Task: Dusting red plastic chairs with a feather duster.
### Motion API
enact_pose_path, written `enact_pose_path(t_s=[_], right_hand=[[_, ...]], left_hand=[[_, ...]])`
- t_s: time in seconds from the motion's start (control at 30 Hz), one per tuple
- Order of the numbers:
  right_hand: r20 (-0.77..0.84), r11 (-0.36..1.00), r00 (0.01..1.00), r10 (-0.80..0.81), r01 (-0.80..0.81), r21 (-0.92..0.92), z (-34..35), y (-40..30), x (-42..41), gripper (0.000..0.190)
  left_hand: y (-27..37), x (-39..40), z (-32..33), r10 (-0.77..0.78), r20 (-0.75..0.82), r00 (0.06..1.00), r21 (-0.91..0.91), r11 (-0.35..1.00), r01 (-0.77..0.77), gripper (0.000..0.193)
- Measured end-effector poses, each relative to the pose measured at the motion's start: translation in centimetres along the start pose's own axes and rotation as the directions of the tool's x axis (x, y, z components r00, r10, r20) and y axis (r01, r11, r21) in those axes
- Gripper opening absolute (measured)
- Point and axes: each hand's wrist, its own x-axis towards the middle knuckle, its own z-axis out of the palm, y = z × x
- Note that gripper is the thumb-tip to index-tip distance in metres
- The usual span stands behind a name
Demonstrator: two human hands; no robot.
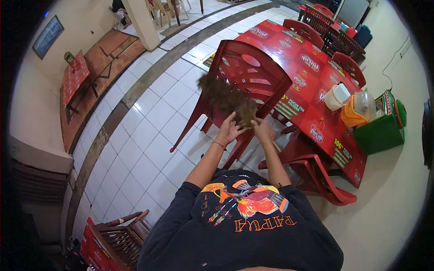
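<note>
A brown feather duster (227, 96) is held out before me, its fluffy head slanting up to the left and slightly blurred. My right hand (263, 131) grips it at the lower end, where a bit of pale stick shows beside the wrist. My left hand (230, 129), palm turned up and fingers apart, is at the lower edge of the feathers; whether it touches them is unclear. Just behind the duster stands a dark red plastic chair (252, 61), its backrest partly covered by the feathers.
A long table with a red printed cover (305, 84) runs along the right. On it are a white container (335, 98), an orange container (354, 111) and a green box (379, 128). Another red chair (318, 176) is beside its near end. A wooden chair (122, 237) stands lower left.
</note>
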Motion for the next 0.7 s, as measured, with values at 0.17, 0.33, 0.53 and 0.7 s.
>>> enact_pose_path(t_s=[0.17,0.33,0.53,0.7], right_hand=[[-0.287,0.968,0.958,-0.026,0.096,0.232,-1.5,0.1,1.3,0.036],[-0.419,0.956,0.908,-0.009,0.131,0.264,-2.3,0.6,1.6,0.037],[-0.279,0.965,0.96,-0.021,0.092,0.244,-0.1,2.8,2.2,0.035],[-0.014,0.987,0.995,0.099,-0.097,0.128,2.0,4.3,1.8,0.034]], left_hand=[[0.0,-0.2,2.6,0.006,0.137,0.991,0.108,0.994,-0.021,0.045],[-0.6,-0.2,3.4,-0.027,0.127,0.991,0.15,0.989,0.008,0.047],[-1.2,0.9,1.5,-0.048,0.061,0.997,0.078,0.996,0.043,0.046],[-1.6,1.0,0.1,-0.04,-0.046,0.998,0.026,0.999,0.041,0.045]])
